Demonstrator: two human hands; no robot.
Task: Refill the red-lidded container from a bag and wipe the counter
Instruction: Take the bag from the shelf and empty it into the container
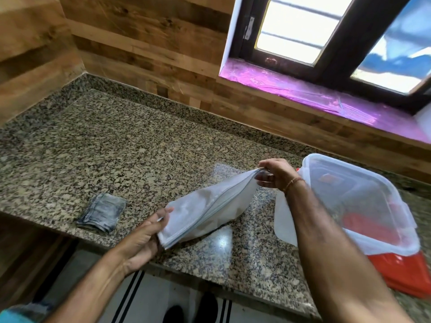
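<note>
Two hands on one zip bag, held just above the counter.

From the head view, the left hand (149, 231) pinches the near end of the bag (205, 210) and the right hand (271, 172) pinches the far end by the container (363, 206), whose red lid (405, 273) lies underneath. The bag looks light, limp and slick, so grip it along the zip edge. A folded cloth (101, 212) waits nearby.

daylight pours in from the dark-framed window (338, 40) at your upper right, its panes blown out white. the speckled granite counter (116, 148) shows a bright glare patch near its front edge. wide-angle distortion bends the edges; corners blur softly.
</note>
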